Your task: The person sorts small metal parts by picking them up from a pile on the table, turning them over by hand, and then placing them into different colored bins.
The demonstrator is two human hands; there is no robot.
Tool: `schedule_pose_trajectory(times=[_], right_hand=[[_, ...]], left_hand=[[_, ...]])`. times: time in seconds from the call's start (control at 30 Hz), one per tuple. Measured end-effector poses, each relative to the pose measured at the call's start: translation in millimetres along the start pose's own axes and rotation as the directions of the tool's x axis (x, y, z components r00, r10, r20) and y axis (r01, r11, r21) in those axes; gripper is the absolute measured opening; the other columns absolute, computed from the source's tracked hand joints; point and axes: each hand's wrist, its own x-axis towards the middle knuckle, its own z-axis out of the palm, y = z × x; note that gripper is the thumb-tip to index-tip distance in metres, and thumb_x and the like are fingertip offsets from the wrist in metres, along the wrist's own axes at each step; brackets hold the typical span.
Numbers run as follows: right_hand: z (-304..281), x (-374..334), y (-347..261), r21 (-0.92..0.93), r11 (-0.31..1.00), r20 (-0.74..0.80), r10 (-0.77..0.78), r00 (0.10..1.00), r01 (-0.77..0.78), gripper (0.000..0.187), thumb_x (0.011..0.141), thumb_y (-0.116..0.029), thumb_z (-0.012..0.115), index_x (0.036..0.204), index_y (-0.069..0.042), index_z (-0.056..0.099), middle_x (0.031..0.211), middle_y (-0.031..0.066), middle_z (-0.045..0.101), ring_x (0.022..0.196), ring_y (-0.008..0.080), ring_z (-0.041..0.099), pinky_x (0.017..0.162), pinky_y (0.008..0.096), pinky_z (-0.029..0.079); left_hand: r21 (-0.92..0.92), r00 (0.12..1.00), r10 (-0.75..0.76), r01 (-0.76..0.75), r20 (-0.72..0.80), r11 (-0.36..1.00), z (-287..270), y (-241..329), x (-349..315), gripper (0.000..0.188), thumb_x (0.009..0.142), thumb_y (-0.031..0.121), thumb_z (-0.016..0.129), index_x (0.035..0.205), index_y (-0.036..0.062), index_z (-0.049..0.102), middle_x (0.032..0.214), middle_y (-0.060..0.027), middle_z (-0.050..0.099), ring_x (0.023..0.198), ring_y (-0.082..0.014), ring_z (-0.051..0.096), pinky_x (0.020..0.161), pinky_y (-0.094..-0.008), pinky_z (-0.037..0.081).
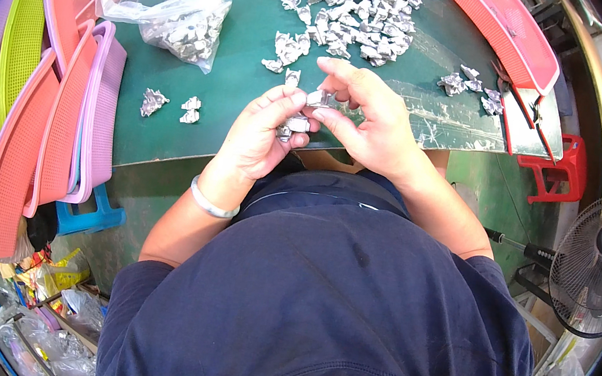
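Near the table's front edge, my left hand [263,125] is closed around a couple of small silver metal castings [294,125]. My right hand [373,118] meets it from the right, thumb and fingers gripping another small silver metal casting [319,98] at the left fingertips. A single casting [293,78] lies just beyond the left fingers. Farther off is a large pile of the same castings [364,12], with a small cluster [288,49] at its near side. Two loose pieces [190,110] rest on the table to the left.
A clear plastic bag [185,31] holds more castings. Stacked pink, purple and green baskets [63,106] line the left. At right are a pink basket [511,33], several castings [453,84], pliers [522,102], a red stool [562,171] and a fan [592,265].
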Motion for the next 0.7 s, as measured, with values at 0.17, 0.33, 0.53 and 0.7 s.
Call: schedule_pose_trajectory(times=[0.17,0.33,0.53,0.7], right_hand=[[5.3,1.7,13.4,-0.071,0.996,0.07,0.06,0.996,-0.055,0.038,0.074,-0.014,0.066,0.108,-0.003,0.055,0.086,0.0111,0.058,0.08,0.0271,0.057,0.07,0.035,0.046],[22.6,13.3,28.3,-0.265,0.964,0.129,0.07,0.989,-0.033,0.027,0.075,-0.01,0.061,0.101,-0.003,0.057,0.085,0.0127,0.056,0.081,0.0296,0.057,0.069,0.0364,0.046],[34.0,29.6,32.0,-0.422,0.903,0.246,0.036,0.969,0.074,0.024,0.074,-0.003,0.057,0.099,-0.005,0.057,0.09,0.0107,0.054,0.08,0.0297,0.057,0.069,0.0355,0.046],[29.0,29.5,31.4,-0.406,0.913,0.24,0.055,0.969,0.048,0.024,0.072,-0.005,0.061,0.096,-0.005,0.056,0.087,0.0109,0.054,0.078,0.0291,0.056,0.068,0.0359,0.046]], left_hand=[[-0.198,0.996,0.087,-0.092,-0.033,0.976,-20.5,7.6,-3.5,0.006,0.083,0.012,0.054,0.082,0.0064,0.053,0.1,-0.0146,0.06,0.087,-0.0273,0.061,0.065,-0.0321,0.055],[-0.247,0.99,0.133,-0.143,-0.053,0.959,-31.7,15.8,-9.1,0.013,0.085,0.017,0.053,0.085,0.0043,0.054,0.091,-0.0116,0.059,0.086,-0.027,0.058,0.058,-0.0292,0.052],[-0.2,0.992,0.109,-0.119,-0.057,0.973,-37.1,14.1,-8.4,0.012,0.085,0.008,0.053,0.096,0.0039,0.054,0.085,-0.0096,0.058,0.078,-0.0216,0.06,0.046,-0.0224,0.043],[-0.108,0.992,0.074,-0.085,-0.101,0.991,-31.1,16.7,-9.7,0.015,0.085,0.007,0.053,0.099,0.001,0.053,0.086,-0.0098,0.058,0.075,-0.0175,0.06,0.045,-0.0194,0.042]])
